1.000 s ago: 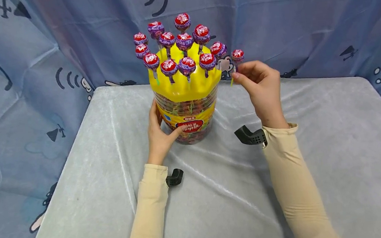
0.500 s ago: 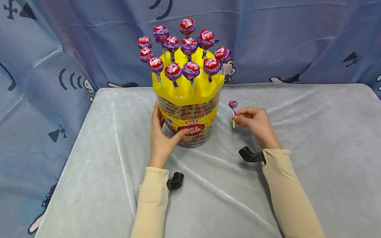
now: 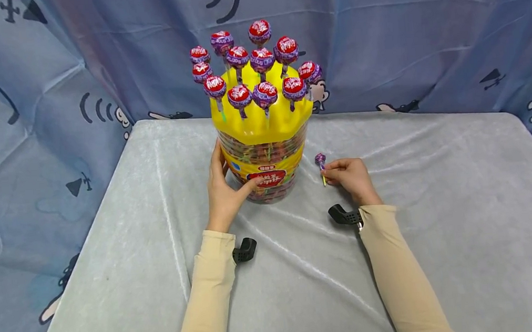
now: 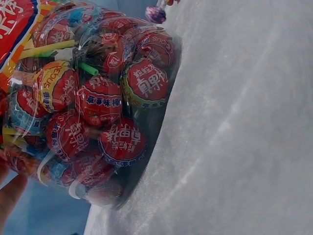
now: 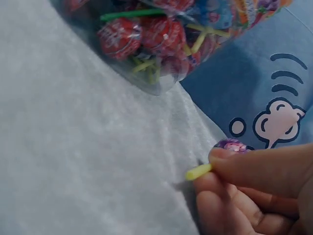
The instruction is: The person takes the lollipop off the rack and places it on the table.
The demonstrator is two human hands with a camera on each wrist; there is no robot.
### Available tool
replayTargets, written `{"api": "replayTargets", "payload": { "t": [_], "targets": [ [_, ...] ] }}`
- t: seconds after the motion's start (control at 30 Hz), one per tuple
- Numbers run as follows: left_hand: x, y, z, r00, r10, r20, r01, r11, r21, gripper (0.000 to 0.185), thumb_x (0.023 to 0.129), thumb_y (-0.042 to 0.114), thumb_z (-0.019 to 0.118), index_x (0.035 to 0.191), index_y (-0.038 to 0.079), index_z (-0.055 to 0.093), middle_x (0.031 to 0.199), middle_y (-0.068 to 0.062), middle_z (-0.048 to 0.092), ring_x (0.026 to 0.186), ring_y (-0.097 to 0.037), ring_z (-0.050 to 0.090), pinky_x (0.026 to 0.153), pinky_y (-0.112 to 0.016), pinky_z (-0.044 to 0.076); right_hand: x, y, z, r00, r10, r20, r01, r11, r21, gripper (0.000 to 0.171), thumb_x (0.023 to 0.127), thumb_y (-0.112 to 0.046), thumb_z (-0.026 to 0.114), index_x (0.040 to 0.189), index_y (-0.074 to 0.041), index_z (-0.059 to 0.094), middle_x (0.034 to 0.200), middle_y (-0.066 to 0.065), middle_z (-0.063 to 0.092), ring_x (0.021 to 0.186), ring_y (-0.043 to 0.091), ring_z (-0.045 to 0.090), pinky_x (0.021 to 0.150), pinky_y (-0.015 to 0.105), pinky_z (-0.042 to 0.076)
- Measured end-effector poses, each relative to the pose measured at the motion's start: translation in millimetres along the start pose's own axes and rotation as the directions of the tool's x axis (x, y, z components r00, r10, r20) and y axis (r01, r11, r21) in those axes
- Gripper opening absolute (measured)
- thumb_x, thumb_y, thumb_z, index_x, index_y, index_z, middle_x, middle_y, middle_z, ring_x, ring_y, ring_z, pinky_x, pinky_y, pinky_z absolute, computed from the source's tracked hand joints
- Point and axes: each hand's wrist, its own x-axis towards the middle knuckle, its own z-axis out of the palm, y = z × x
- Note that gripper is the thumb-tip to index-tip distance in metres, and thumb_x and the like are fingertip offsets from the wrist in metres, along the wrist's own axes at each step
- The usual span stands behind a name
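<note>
A large clear jar point(image 3: 267, 179) filled with wrapped lollipops stands upright on the table; its yellow top point(image 3: 255, 127) has several red-and-purple lollipops point(image 3: 265, 93) stuck in it, heads up. My left hand point(image 3: 223, 201) holds the jar's lower left side, thumb across the front label, other fingers partly hidden behind. To the right of the jar, my right hand point(image 3: 352, 179) pinches a small purple lollipop point(image 3: 320, 159) by its yellow stick point(image 5: 198, 172), head pointing away from me. In the left wrist view, wrapped lollipops point(image 4: 100, 100) show through the jar's clear wall.
A light grey cloth point(image 3: 134, 283) covers the table, with creases running across it. Behind hangs a blue patterned curtain point(image 3: 401, 33), close to the table's back edge. Each wrist carries a black camera mount point(image 3: 343, 215).
My right hand has come down from beside the jar's yellow top to near the table, slightly leftward, with the lollipop still pinched. The left hand keeps its hold on the jar.
</note>
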Motion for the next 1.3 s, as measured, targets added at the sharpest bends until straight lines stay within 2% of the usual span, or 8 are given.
{"api": "replayTargets", "payload": {
  "t": [0.2, 0.43, 0.57, 0.73, 0.83, 0.97, 1.17, 1.3],
  "targets": [
    [2.5, 1.4, 0.1, 1.0, 0.002, -0.009, -0.002, 1.0, -0.015, 0.105, 0.074, 0.052, 0.071, 0.153, 0.016, 0.012, 0.152, -0.008, 0.023, 0.135, -0.021, 0.031, 0.111, -0.032, 0.03, 1.8, -3.1, 0.7, 0.998, -0.037, -0.055, 0.027, 0.986, -0.167, 0.024, 0.083, -0.009, 0.072, 0.094, 0.012, 0.069, 0.065, -0.004, 0.064, 0.054, 0.001, 0.058, 0.054, 0.015, 0.052],
    [5.0, 2.9, 0.1, 1.0, 0.014, -0.015, -0.014, 1.0, -0.019, 0.105, 0.073, 0.05, 0.073, 0.153, 0.015, 0.012, 0.152, -0.008, 0.024, 0.135, -0.021, 0.031, 0.111, -0.032, 0.03, 0.4, -9.6, -0.2, 0.986, -0.132, -0.103, 0.089, 0.933, -0.348, 0.019, 0.079, -0.013, 0.075, 0.082, 0.005, 0.072, 0.059, -0.001, 0.065, 0.048, 0.002, 0.056, 0.048, 0.016, 0.046],
    [5.9, 3.8, 0.4, 1.0, 0.013, -0.012, -0.014, 1.0, -0.017, 0.102, 0.076, 0.041, 0.074, 0.153, 0.014, 0.013, 0.152, -0.009, 0.024, 0.135, -0.021, 0.031, 0.111, -0.031, 0.03, -2.3, -13.5, -2.7, 0.983, -0.152, -0.1, 0.102, 0.916, -0.389, 0.019, 0.078, -0.014, 0.076, 0.083, 0.005, 0.073, 0.062, 0.003, 0.067, 0.049, 0.003, 0.056, 0.048, 0.017, 0.044],
    [6.1, 5.7, 0.0, 1.0, -0.008, -0.006, 0.008, 1.0, -0.014, 0.1, 0.078, 0.021, 0.078, 0.153, 0.015, 0.012, 0.152, -0.008, 0.024, 0.135, -0.02, 0.031, 0.111, -0.032, 0.029, -6.7, -18.4, -8.0, 0.984, -0.139, -0.111, 0.088, 0.924, -0.373, 0.021, 0.08, -0.013, 0.075, 0.088, 0.006, 0.072, 0.07, 0.008, 0.069, 0.053, 0.004, 0.058, 0.05, 0.017, 0.046],
    [5.8, 6.5, -0.7, 1.0, -0.016, -0.006, 0.016, 1.0, -0.014, 0.101, 0.078, 0.019, 0.079, 0.153, 0.015, 0.012, 0.152, -0.007, 0.024, 0.135, -0.02, 0.031, 0.111, -0.033, 0.029, -10.1, -24.0, -9.9, 0.98, -0.151, -0.126, 0.11, 0.952, -0.285, 0.021, 0.082, -0.011, 0.072, 0.093, 0.007, 0.071, 0.073, 0.007, 0.069, 0.056, 0.004, 0.061, 0.055, 0.018, 0.051],
    [4.9, 6.3, -1.0, 1.0, -0.014, -0.003, 0.014, 1.0, -0.011, 0.102, 0.076, 0.023, 0.08, 0.153, 0.015, 0.012, 0.152, -0.007, 0.024, 0.135, -0.02, 0.031, 0.111, -0.033, 0.03, -19.2, -40.6, -9.7, 0.961, -0.234, -0.145, 0.228, 0.972, -0.056, 0.024, 0.084, -0.006, 0.071, 0.099, 0.012, 0.067, 0.074, -0.002, 0.067, 0.064, 0.008, 0.064, 0.063, 0.022, 0.056],
    [3.4, 6.2, -1.3, 1.0, -0.021, -0.003, 0.021, 1.0, -0.007, 0.103, 0.076, 0.019, 0.08, 0.153, 0.016, 0.012, 0.152, -0.007, 0.024, 0.135, -0.02, 0.031, 0.111, -0.034, 0.03, -46.0, -81.5, -9.1, 0.91, -0.367, -0.194, 0.403, 0.895, 0.194, 0.02, 0.082, 0.0, 0.072, 0.1, 0.008, 0.068, 0.081, 0.0, 0.069, 0.073, 0.012, 0.066, 0.07, 0.021, 0.056],
    [1.6, 5.9, -0.9, 1.0, -0.02, 0.001, 0.02, 1.0, 0.005, 0.103, 0.076, 0.017, 0.081, 0.153, 0.013, 0.013, 0.152, -0.009, 0.024, 0.136, -0.022, 0.031, 0.111, -0.035, 0.03, -64.4, -112.7, -9.4, 0.864, -0.465, -0.191, 0.5, 0.835, 0.231, 0.019, 0.08, 0.005, 0.072, 0.098, 0.008, 0.069, 0.083, 0.001, 0.07, 0.075, 0.013, 0.066, 0.072, 0.021, 0.055]
  ]
}}
